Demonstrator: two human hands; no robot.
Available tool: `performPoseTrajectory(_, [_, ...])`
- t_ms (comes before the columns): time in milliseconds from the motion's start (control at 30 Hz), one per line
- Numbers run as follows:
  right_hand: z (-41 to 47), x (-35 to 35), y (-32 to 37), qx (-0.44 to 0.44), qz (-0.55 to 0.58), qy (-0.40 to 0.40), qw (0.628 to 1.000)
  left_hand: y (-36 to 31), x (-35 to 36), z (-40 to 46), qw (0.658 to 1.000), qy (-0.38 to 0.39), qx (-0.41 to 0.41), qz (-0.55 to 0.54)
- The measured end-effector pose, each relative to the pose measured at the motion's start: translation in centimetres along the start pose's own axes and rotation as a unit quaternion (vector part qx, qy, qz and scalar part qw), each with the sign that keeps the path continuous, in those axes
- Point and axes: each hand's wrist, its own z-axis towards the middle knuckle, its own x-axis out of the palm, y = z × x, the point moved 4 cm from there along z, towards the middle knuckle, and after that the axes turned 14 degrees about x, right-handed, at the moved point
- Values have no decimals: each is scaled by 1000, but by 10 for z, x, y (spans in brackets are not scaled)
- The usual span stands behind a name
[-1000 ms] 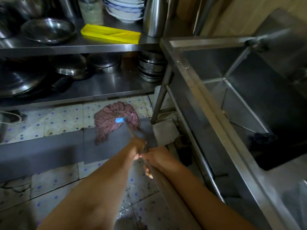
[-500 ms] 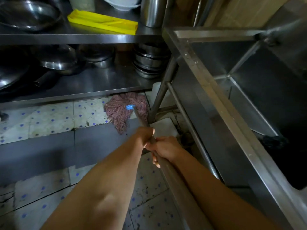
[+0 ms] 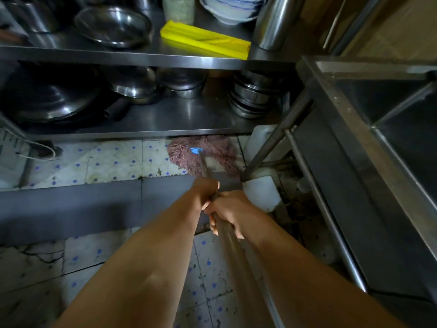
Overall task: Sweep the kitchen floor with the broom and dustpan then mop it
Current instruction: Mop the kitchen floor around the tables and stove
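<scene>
The mop (image 3: 203,155) has gone forward. A moment ago its pink strings lay out on the open tiles. Now they are pushed up to the low shelf (image 3: 142,132), and part of them is hidden under its edge. I think the person is cleaning the hard spot under the shelf, so the mopping part of the job is going on. No broom or dustpan shows here.

On the left, a thin cord (image 3: 35,147) lies on the floor (image 3: 106,162). The tiles are white with small blue dots. They look stained, and some are cracked. A grey strip (image 3: 71,204) runs across the tiles.

In the middle, both hands hold the mop's pole (image 3: 234,252). The left hand (image 3: 205,192) is wrapped round it further down. The right hand (image 3: 230,209) is wrapped round it just behind. The two hands touch each other.

Above them, pots and bowls sit on the low shelf. A yellow tray (image 3: 205,41) lies on the top shelf (image 3: 118,56).

On the right stands a metal sink (image 3: 369,110). One leg (image 3: 276,138) comes down just beside the mop strings. The floor under the sink looks dirty.
</scene>
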Motion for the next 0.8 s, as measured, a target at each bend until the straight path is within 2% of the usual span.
performPoseTrajectory(200, [-12, 69, 6, -18, -31, 41, 998, 14, -74, -23, 998, -57, -29, -26])
performPoseTrajectory(400, [-26, 144, 16, -41, -89, 80, 992, 42, -161, -31, 989, -129, -49, 49])
performPoseTrajectory(533, [-24, 199, 27, -62, -169, 87, 980, 63, -221, -40, 980, -171, -81, 59])
performPoseTrajectory(800, [-24, 288, 38, -50, -242, 131, 960, 104, -314, -44, 965, -234, -114, 22])
